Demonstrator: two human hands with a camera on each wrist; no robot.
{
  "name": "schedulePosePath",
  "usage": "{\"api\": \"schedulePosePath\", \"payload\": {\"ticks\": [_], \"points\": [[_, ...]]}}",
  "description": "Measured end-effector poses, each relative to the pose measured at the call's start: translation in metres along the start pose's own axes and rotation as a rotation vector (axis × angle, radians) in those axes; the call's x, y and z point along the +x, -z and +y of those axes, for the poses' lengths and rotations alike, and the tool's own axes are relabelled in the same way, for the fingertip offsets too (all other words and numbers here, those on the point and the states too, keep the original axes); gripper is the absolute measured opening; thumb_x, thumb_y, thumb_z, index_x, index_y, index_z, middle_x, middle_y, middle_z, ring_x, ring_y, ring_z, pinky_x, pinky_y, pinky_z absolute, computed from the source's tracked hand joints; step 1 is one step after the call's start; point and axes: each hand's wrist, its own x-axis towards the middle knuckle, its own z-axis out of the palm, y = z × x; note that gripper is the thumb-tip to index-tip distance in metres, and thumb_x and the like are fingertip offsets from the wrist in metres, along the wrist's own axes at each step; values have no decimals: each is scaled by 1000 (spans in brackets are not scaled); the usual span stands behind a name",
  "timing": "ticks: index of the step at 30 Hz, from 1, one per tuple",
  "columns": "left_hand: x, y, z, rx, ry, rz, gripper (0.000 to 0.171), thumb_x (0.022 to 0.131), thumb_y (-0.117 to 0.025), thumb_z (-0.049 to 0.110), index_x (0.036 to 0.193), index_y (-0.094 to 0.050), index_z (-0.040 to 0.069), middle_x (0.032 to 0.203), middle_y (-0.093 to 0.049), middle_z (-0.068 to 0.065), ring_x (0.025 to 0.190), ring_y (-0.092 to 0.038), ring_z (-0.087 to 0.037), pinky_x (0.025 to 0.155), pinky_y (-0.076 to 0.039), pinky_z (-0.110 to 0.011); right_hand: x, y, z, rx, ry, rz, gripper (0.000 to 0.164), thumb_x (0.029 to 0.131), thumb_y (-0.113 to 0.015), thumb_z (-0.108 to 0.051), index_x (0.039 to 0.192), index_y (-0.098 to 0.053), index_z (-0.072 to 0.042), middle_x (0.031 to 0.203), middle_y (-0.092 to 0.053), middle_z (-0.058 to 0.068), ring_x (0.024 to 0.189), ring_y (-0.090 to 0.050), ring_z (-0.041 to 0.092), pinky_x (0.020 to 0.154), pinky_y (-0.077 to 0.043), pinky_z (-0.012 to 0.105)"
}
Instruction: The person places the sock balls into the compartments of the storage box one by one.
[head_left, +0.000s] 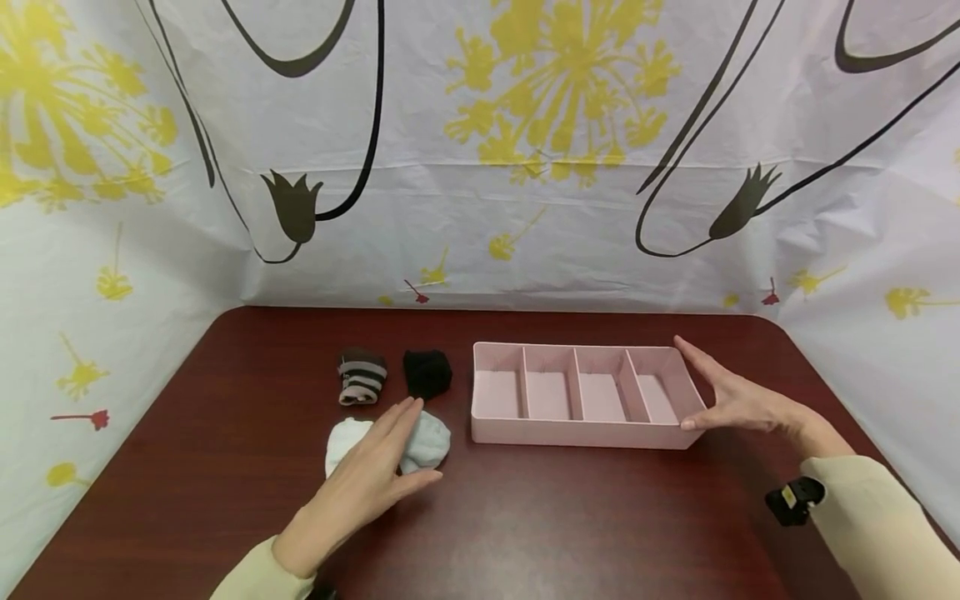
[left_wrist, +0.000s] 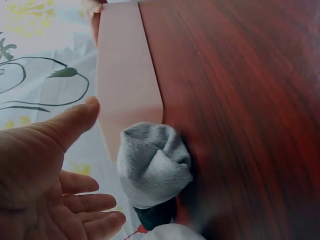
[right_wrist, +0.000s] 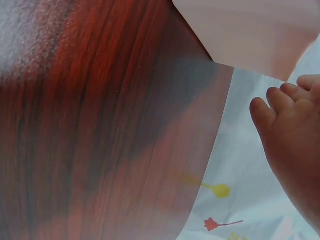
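Note:
My left hand [head_left: 363, 471] hovers over two rolled socks with its fingers extended and thumb apart. One is a light grey sock [head_left: 426, 442], showing beyond the fingers; the other is a white sock [head_left: 347, 437], partly hidden by the hand. In the left wrist view the grey sock [left_wrist: 155, 165] stands beside the open palm, not in the fingers. My right hand [head_left: 738, 402] grips the right end of a pink divided box [head_left: 585, 433], thumb on the near corner of the rim and a finger at the far corner.
A striped rolled sock [head_left: 362, 379] and a black rolled sock [head_left: 427, 372] lie behind the other two, left of the box. The box has several compartments in a row. A patterned sheet [head_left: 480, 250] hangs around the dark red table [head_left: 570, 517] at the back and sides.

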Motion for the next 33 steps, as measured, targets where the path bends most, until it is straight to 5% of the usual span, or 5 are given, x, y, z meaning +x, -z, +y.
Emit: {"api": "schedulePosePath", "payload": {"ticks": [10, 22, 26, 29, 33], "points": [[10, -12, -4, -41, 88, -64, 74, 70, -83, 14, 130, -47, -9, 134, -47, -24, 123, -47, -35, 96, -43, -47, 1, -2, -3, -2, -5, -36, 116, 69, -78, -9, 151, 3, -10, 152, 0, 28, 123, -7, -23, 89, -15, -3], [8, -18, -8, 2, 45, -12, 55, 71, -80, 5, 118, -55, -8, 122, -55, -18, 108, -58, -29, 82, -51, -41, 1, -3, -4, -45, -40, -30, 116, 68, -80, -12, 152, 1, -11, 152, -5, 27, 120, -10, -24, 88, -15, -4], [8, -18, -9, 16, 36, 7, 52, 70, -80, 4, 115, -57, -6, 119, -56, -17, 105, -60, -29, 79, -51, -43, 1, -2, -6, -70, -58, -25, 115, 68, -80, -15, 152, -1, -12, 152, -7, 26, 128, -12, -11, 90, -16, -2], [8, -19, -10, 22, 29, 18, 51, 69, -81, 4, 113, -58, -5, 117, -57, -17, 103, -61, -29, 79, -51, -43, 2, -3, -7, -93, -76, -21, 116, 67, -81, -16, 152, -2, -10, 152, -9, 26, 134, -15, 14, 107, -26, 26], [9, -20, -12, 24, 24, 31, 48, 68, -81, 3, 110, -59, -5, 113, -59, -15, 100, -62, -28, 78, -51, -43, 3, -4, -8, -127, -79, -13, 116, 66, -82, -18, 150, -4, -3, 149, -11, 29, 128, -16, 39, 93, -26, 68]]}}
